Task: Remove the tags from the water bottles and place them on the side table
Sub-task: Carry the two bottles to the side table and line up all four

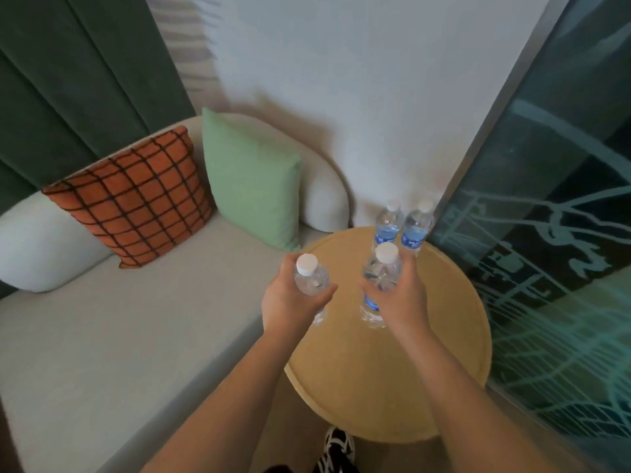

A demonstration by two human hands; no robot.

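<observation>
My left hand (290, 298) grips a clear water bottle (310, 278) with a white cap, held over the left edge of the round wooden side table (444, 353). No label shows on this bottle. My right hand (397, 295) grips a second water bottle (380, 271) with a white cap and a blue label low on its body, above the table top. Two more bottles (387, 225) (417, 227) with blue labels stand upright side by side at the table's far edge.
A pale sofa (102, 336) runs along the left with an orange checked cushion (133, 196) and a green cushion (249, 179). A dark patterned glass panel (553, 250) borders the table on the right. A white wall is behind. My shoe (336, 448) shows below the table.
</observation>
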